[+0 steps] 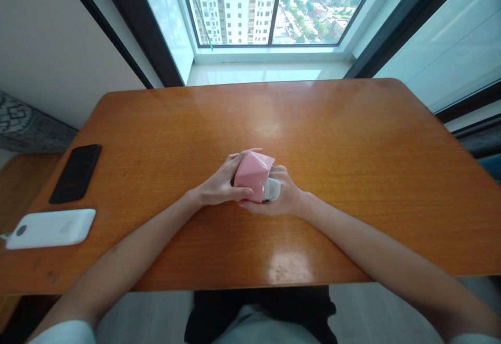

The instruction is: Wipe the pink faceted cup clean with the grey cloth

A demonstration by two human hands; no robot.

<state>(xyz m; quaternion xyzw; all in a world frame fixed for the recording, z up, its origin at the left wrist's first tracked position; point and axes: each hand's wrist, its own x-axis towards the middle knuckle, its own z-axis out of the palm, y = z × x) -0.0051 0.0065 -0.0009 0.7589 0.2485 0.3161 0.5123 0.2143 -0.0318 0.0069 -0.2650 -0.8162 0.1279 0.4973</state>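
A pink faceted box (253, 174) sits between both my hands at the middle of the orange wooden table (352, 140). My left hand (219, 183) wraps its left side, fingers over the top and thumb along the front. My right hand (285, 197) cups it from the right and below, where a white piece (271, 189) with small print shows against the palm. Whether that white piece is part of the box I cannot tell.
A black phone (76, 173) lies face up near the table's left edge. In front of it lies a white power bank (50, 228) at the near left corner. A large window (266, 4) stands behind the table's far edge.
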